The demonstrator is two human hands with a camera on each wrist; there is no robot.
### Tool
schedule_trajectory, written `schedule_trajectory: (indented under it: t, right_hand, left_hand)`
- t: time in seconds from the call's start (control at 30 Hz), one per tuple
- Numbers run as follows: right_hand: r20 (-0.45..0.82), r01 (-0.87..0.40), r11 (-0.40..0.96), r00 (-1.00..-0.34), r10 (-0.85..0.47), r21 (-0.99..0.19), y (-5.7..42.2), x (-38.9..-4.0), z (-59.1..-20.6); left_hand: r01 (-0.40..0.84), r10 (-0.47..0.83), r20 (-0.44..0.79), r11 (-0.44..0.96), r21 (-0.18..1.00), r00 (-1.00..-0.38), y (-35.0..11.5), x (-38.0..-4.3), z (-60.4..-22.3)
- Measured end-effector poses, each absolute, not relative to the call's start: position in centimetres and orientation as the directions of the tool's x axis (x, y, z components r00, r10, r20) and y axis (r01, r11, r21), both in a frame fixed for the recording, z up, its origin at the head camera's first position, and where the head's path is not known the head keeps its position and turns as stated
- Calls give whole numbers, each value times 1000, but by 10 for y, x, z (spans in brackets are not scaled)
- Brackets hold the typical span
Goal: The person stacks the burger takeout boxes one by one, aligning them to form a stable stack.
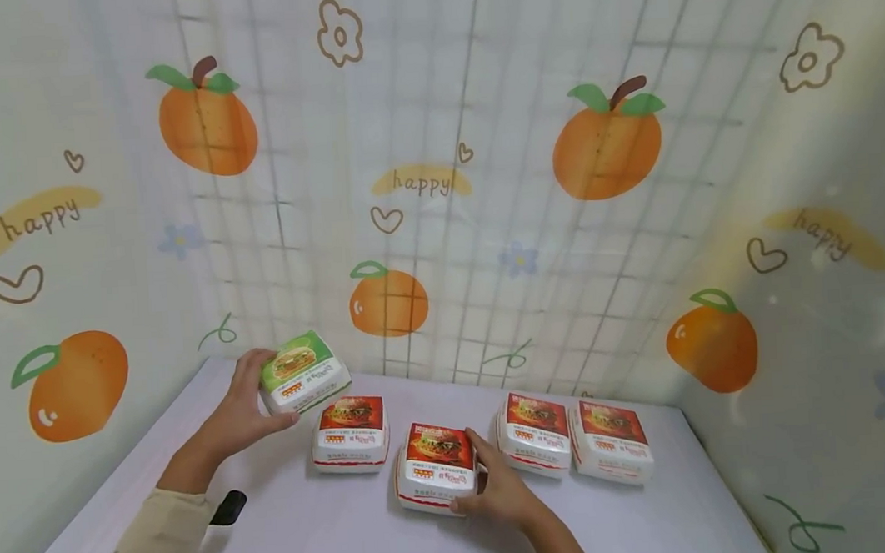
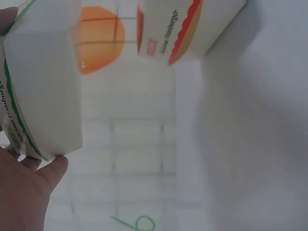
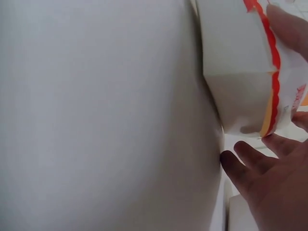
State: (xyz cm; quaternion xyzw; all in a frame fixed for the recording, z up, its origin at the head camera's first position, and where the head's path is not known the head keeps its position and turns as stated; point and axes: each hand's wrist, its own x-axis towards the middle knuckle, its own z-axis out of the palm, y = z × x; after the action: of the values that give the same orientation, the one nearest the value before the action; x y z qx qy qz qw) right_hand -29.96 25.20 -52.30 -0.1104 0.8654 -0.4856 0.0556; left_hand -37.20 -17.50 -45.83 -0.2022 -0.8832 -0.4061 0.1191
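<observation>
My left hand [image 1: 241, 414] holds a green-and-white burger box [image 1: 305, 375] tilted above the back left of the table, thumb at its front and fingers along its left side. In the left wrist view the green-trimmed box [image 2: 45, 91] shows its plain white underside. With thumb and fingers spread around its right side, my right hand [image 1: 502, 486] grips a red-topped burger box [image 1: 433, 469] at the table's middle. This box [image 3: 245, 101] rests on the white surface in the right wrist view, fingertips at its edge. Another red-topped burger box [image 1: 350, 436] sits between the two held ones.
Two more red-topped burger boxes, one nearer [image 1: 533, 437] and one farther right [image 1: 612, 443], stand side by side. A small black object [image 1: 229, 507] lies by the left forearm on the white table [image 1: 313, 534]. A curtain printed with oranges [image 1: 389, 303] hangs behind.
</observation>
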Motion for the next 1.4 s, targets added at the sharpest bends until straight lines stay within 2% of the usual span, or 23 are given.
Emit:
schedule_trajectory:
  t: [0.23,0.6,0.9,1.17,1.4]
  right_hand:
    - [7,-143,488,-963,-270,-861,250,-298,-522]
    - [33,-171,458,-955,-294,-872,253,-297,-524]
    - [28,-173,448,-950,-313,-877,250,-288,-514]
    - [25,-161,442,-954,-297,-883,251,-287,-521]
    - [-17,-97,484,-974,-226,-870,250,-285,-519]
  left_hand:
    - [467,288,368,582,666,-884,-163,-372,-457]
    - [438,331,292,590,678,-897,-133,-365,-455]
    - [483,392,298,556,676,-870,-110,-356,-458]
    - [522,444,307,524,673,-842,-91,-357,-463]
    - [536,468,313,481,694,-826,-82,-352,-464]
